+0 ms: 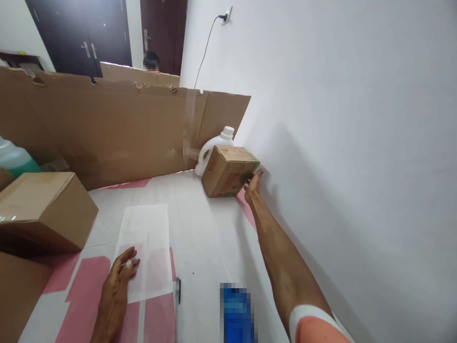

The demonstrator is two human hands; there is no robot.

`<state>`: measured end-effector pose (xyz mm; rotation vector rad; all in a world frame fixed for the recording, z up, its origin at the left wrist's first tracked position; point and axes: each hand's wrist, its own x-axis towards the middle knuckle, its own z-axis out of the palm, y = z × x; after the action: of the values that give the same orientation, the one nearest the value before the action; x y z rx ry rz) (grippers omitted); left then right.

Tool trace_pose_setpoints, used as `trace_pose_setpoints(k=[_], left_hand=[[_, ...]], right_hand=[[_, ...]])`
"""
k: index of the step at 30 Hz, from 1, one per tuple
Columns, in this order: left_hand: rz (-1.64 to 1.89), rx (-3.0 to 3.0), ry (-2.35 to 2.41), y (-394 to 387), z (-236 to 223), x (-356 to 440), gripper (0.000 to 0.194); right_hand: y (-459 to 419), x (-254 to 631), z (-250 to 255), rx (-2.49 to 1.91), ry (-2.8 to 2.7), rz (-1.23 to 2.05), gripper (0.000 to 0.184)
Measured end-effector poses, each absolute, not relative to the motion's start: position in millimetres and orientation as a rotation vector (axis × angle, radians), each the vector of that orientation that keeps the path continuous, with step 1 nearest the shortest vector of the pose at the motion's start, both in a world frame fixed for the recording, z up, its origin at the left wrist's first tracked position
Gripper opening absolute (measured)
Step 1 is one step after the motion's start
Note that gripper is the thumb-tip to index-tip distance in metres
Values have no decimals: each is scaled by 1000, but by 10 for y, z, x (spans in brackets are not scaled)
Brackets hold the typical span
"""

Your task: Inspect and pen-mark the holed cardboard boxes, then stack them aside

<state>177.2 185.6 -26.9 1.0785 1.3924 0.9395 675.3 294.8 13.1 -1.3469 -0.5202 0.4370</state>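
Note:
My right hand (253,186) reaches far forward along the wall and grips the right edge of a printed cardboard box (228,177). Some of its fingers are hidden at the box's side. Directly behind that box stands a white jug (214,145) with a handle and a cap, partly covered by it. Nearer to me, my left hand (117,283) hovers with loosely bent, parted fingers and nothing in them. It is over the left edge of a thin, see-through white sheet (146,233) that lies on the pink and white cover (203,238).
A tall cardboard panel (135,128) closes off the back; a white wall (357,143) runs along the right. Plain cardboard boxes (46,205) and a green liquid bottle (17,159) stand left. A blurred blue object (237,312) lies in front. A person's head (151,61) shows behind the panel.

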Motion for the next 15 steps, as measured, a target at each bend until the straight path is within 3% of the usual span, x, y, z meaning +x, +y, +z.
trace_pose_setpoints(k=[10, 15], left_hand=[[906, 1155, 1426, 1921, -243, 1794, 94], [929, 1242, 1324, 1940, -232, 1897, 83]], right_hand=[[2752, 6630, -107, -1448, -295, 454, 84], [2846, 6388, 5, -1389, -521, 793, 70]])
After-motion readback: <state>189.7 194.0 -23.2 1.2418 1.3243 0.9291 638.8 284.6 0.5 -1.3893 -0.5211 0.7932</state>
